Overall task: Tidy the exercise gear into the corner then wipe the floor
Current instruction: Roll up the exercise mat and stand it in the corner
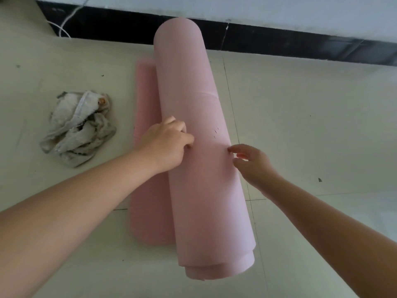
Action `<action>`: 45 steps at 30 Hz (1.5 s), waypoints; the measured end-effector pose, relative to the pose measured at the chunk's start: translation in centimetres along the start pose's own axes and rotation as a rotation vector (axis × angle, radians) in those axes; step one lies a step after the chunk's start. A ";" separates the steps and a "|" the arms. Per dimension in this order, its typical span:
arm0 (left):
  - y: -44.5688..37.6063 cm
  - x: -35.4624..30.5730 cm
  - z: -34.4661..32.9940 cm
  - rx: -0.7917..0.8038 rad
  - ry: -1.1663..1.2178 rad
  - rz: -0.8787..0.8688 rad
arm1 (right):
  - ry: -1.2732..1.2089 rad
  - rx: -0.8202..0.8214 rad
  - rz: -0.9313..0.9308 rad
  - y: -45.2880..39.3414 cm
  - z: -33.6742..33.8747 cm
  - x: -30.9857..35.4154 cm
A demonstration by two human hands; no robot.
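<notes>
A pale tiled floor runs to a dark skirting board under a light wall at the far edge, with a white cable trailing at the far left. Down the middle, running near to far, lies a pink exercise mat, rolled almost to its end; a short ribbed strip of it still lies flat on the floor along the roll's left side. The person's left hand rests on the roll's left flank, fingers curled in against it, while the right hand sits at the right flank with fingers loosely bent, fingertips touching the mat and gripping nothing that can be made out. A crumpled grey-white rag lies on the floor well to the left, untouched. The step in hand looks to be finishing the roll, so tidying is under way and wiping has not begun. The next move probably calls for turning the roll over the last flat strip, keeping both ends even, then lifting it to a corner that is not in view.
</notes>
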State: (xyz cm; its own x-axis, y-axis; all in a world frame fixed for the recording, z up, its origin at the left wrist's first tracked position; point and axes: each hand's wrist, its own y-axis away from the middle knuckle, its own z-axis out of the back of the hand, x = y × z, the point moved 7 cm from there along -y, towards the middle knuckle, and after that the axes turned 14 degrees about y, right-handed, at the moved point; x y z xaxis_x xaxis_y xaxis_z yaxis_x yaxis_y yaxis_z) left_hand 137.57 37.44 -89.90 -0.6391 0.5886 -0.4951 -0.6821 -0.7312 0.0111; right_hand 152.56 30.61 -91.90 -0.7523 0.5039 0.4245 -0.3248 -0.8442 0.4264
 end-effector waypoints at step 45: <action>-10.5 1.6 1.4 -0.175 1.033 0.599 | -0.631 -0.175 -0.204 -9.1 7.6 -2.3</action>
State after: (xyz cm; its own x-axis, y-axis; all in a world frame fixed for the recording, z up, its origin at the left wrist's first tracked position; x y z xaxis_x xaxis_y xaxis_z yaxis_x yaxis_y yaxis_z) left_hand 143.20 46.51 -89.55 -0.1973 -0.3546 -0.9140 -0.2660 -0.8780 0.3981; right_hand 161.59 38.50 -90.69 -0.2055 0.6212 0.7562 -0.5520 -0.7117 0.4346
